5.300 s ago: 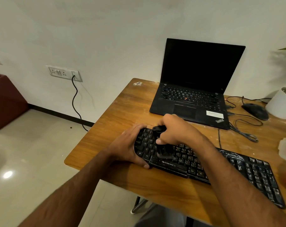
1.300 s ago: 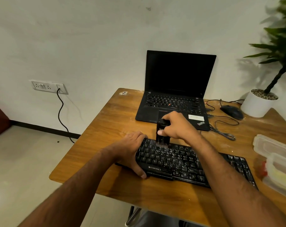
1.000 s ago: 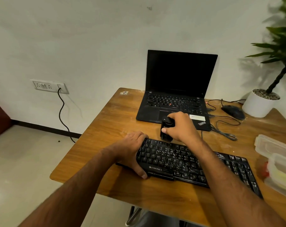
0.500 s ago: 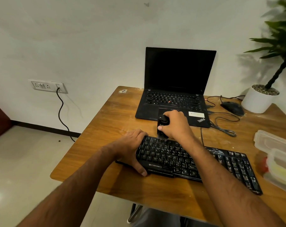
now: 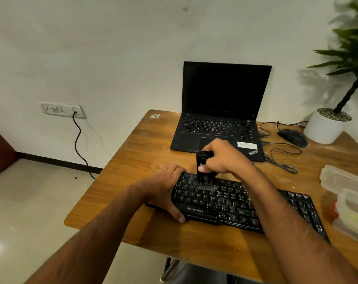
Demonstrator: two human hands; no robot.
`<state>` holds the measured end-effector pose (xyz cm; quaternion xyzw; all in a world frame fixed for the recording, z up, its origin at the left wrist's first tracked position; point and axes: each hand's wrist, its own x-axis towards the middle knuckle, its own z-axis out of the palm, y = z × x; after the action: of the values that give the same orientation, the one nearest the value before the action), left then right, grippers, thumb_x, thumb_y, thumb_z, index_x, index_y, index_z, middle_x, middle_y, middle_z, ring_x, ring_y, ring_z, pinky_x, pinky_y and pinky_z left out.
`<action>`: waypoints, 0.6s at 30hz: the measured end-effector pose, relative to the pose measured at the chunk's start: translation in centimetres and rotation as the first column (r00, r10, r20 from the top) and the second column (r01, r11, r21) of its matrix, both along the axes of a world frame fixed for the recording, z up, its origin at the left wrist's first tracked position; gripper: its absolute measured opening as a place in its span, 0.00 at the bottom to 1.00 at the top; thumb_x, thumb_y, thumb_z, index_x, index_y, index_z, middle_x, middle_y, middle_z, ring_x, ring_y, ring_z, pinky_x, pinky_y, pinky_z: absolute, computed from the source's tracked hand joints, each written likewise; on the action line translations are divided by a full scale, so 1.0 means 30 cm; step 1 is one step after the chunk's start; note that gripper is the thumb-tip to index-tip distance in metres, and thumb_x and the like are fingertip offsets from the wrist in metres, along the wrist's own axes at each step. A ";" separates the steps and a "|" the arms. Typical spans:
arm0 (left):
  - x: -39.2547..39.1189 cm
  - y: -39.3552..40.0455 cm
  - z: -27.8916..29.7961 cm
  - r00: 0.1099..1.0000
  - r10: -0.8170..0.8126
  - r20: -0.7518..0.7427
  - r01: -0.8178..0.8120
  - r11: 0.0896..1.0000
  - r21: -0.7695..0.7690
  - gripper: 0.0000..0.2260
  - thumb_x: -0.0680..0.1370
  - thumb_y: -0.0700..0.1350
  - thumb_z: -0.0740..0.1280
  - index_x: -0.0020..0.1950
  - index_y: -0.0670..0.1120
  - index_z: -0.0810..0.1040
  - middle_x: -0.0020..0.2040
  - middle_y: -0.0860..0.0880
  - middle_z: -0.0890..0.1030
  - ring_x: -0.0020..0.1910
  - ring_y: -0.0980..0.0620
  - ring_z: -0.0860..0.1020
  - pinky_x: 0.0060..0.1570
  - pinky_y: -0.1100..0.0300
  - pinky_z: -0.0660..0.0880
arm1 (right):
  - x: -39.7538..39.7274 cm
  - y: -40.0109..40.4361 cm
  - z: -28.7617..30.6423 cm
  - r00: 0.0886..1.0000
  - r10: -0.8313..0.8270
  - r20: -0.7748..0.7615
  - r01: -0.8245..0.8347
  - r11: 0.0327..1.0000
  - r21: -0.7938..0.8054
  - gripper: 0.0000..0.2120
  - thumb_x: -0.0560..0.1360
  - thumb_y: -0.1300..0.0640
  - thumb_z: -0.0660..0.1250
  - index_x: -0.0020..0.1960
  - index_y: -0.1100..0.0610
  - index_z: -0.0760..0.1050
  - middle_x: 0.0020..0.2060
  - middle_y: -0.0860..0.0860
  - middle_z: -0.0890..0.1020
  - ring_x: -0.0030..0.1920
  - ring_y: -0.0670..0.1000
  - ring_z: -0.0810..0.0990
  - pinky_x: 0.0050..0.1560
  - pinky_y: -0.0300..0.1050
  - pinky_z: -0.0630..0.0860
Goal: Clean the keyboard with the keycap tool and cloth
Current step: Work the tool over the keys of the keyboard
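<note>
Head view, setting: a wooden table (image 5: 133, 167) stands against a pale wall; a tiled floor shows at lower left, and a wall socket panel (image 5: 62, 109) has a black cord hanging from it.
Head view, keyboard: a black keyboard (image 5: 231, 203) lies flat near the front edge of the table, its long axis running from left to right and slanting toward the viewer at the right end; the printed brand strip faces the person.
Head view, keycap tool: a dark, block-shaped keycap tool (image 5: 202, 169) stands roughly upright, long axis vertical, its lower end down among the upper-left keys and its top end pointing up.
Head view, right hand: the right hand (image 5: 225, 158) grasps the tool, fingers curled over its top and thumb pressed to its near face.
Head view, left hand: the left hand (image 5: 167, 187) clasps the left end of the keyboard, fingers over the far edge and thumb along the front edge.
Head view, background items: an open black laptop (image 5: 221, 111) with a dark screen sits behind the keyboard; a black mouse (image 5: 293, 137) and loose cables lie to its right, near a white plant pot (image 5: 323, 128); clear plastic boxes (image 5: 348, 197) lie at the right edge.
</note>
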<state>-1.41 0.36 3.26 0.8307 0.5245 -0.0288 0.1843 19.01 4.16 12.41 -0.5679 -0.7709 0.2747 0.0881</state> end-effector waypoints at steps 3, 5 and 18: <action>0.006 -0.004 0.009 1.000 0.001 -0.005 -0.001 1.000 -0.001 0.60 0.56 0.72 0.80 0.79 0.50 0.56 0.73 0.53 0.63 0.69 0.54 0.62 0.75 0.51 0.64 | -0.034 -0.020 -0.016 0.992 -0.004 -0.123 0.011 0.998 0.061 0.08 0.69 0.56 0.78 0.44 0.54 0.81 0.39 0.50 0.82 0.43 0.50 0.80 0.39 0.42 0.72; 0.006 -0.008 0.014 1.000 0.002 -0.015 -0.002 1.000 0.002 0.58 0.57 0.71 0.80 0.78 0.50 0.57 0.71 0.53 0.63 0.66 0.55 0.62 0.75 0.51 0.65 | -0.059 -0.048 -0.055 0.994 0.023 -0.109 -0.017 0.998 0.053 0.10 0.69 0.54 0.78 0.48 0.54 0.81 0.42 0.50 0.82 0.44 0.51 0.81 0.39 0.42 0.75; 0.002 -0.006 0.008 0.999 0.007 -0.031 -0.007 1.000 -0.008 0.61 0.57 0.72 0.79 0.80 0.49 0.55 0.73 0.52 0.62 0.68 0.54 0.61 0.76 0.50 0.64 | -0.074 -0.061 -0.040 0.998 0.033 0.061 -0.036 0.998 0.047 0.17 0.69 0.53 0.78 0.57 0.54 0.81 0.47 0.50 0.82 0.48 0.51 0.79 0.45 0.43 0.73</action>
<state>-1.34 0.19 3.52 0.8277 0.5300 -0.0432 0.1796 16.79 2.32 11.22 -0.5604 -0.7892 0.2403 0.0735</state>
